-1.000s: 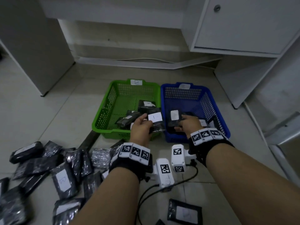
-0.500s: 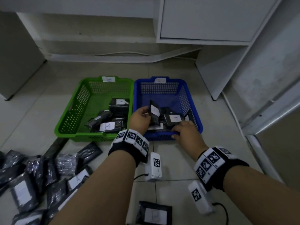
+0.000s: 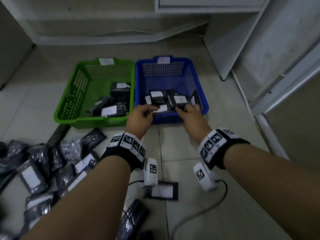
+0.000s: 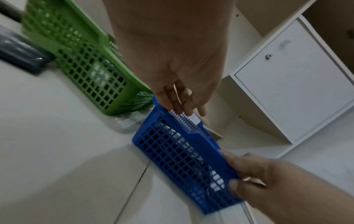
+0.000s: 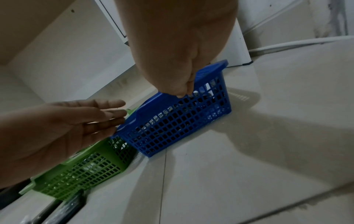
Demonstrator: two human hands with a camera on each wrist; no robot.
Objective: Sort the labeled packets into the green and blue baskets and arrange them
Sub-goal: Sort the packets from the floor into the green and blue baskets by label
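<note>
Two baskets, centre frame, head view: green basket left, blue basket right, packets inside; step judged arranging, next nudging them flat. Left wrist view: left hand, fingers loose, empty, at blue rim. Right wrist view: right hand, fingers curled over rim; hold unclear.

Pale floor tiles fill the frame's lower half. A white cabinet with a closed door stands at upper right, a grey wall at upper left under dim light.
</note>
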